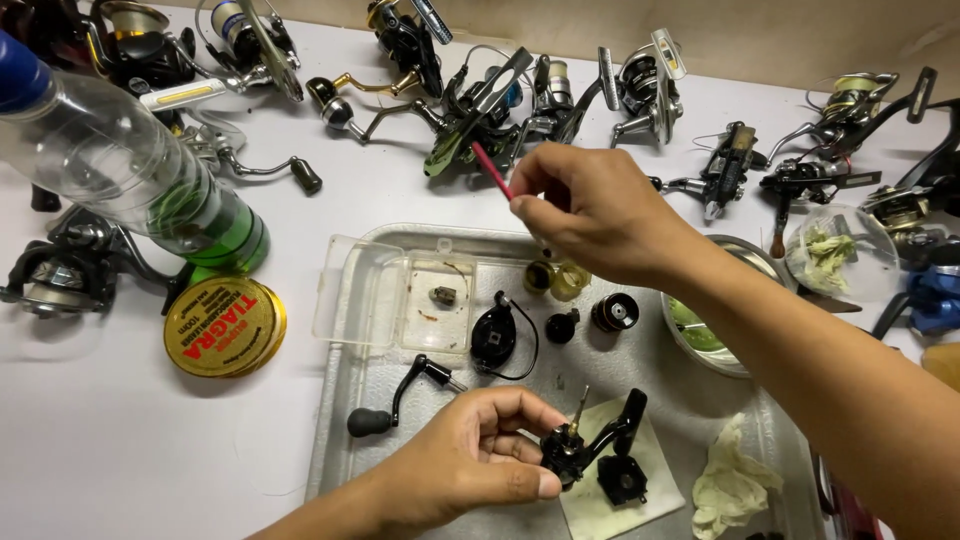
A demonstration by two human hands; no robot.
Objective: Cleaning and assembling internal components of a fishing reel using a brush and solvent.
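L hand pinches the black reel body upright over the near tray w/ shaft exposed, while R hand, farther back, grips a red brush poised for access.

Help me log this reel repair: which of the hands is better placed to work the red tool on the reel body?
Right, probably. The right hand already pinches the red-handled tool above the metal tray, while the left hand is occupied gripping the black reel body.
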